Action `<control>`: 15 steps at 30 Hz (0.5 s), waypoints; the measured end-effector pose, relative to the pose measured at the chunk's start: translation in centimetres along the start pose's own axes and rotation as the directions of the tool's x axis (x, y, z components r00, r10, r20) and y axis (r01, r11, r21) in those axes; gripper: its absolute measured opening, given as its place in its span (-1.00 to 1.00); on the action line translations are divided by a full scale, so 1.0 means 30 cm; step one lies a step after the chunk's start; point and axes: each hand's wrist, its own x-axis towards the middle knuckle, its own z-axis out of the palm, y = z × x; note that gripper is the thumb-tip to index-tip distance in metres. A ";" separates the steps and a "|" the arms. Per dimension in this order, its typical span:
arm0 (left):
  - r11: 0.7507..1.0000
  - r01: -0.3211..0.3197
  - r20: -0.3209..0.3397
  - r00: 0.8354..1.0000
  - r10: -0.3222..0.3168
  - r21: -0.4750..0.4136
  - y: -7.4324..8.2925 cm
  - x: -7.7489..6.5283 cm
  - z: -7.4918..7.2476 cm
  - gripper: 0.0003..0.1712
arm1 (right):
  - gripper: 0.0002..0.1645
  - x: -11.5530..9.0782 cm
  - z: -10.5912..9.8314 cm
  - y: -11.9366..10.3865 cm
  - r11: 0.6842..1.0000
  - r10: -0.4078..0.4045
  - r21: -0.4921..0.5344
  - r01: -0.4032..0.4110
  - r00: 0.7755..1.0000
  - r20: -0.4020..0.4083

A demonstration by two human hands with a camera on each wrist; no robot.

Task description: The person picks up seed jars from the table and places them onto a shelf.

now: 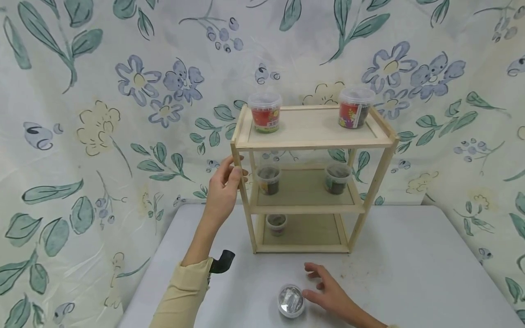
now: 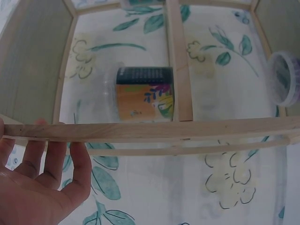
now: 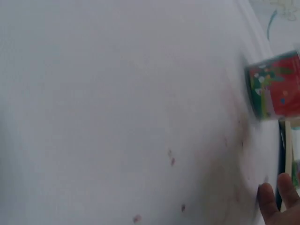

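Note:
My left hand [image 1: 223, 187] grips the left front post of a three-tier wooden shelf [image 1: 316, 146]. In the left wrist view, the fingers [image 2: 55, 159] curl behind the wooden post [image 2: 140, 132]. On the white table in front of the shelf stands a small plastic tub [image 1: 291, 301] with a clear lid; its red and green label shows in the right wrist view, where the tub [image 3: 276, 86] appears tilted. My right hand [image 1: 328, 294] is just right of this tub, fingers spread and holding nothing. Its thumb tip is close to the lid; whether they touch, I cannot tell.
Two lidded tubs, left [image 1: 265, 113] and right [image 1: 356, 108], stand on the top tier. The middle tier bears another pair, left [image 1: 268, 181] and right [image 1: 337, 180]. One tub [image 1: 276, 225] sits at the bottom left. Behind the table [image 1: 402, 273] hangs a flowered cloth [image 1: 164, 150].

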 end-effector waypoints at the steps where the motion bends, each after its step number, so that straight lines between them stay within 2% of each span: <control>1: 1.000 0.001 0.000 1.000 -0.001 0.000 0.001 0.000 0.000 -0.57 | -0.20 -0.005 0.005 -0.002 1.000 -0.004 0.006 0.004 1.000 0.009; 5: 1.000 -0.003 0.002 1.000 0.003 -0.005 0.003 0.000 0.001 -0.57 | -0.18 -0.023 0.024 -0.007 1.000 -0.022 0.017 0.021 0.999 0.032; 15: 1.000 -0.002 -0.002 1.000 0.002 -0.014 0.000 0.000 0.001 -0.57 | -0.14 -0.051 0.072 -0.009 0.998 0.013 0.053 -0.021 0.990 0.139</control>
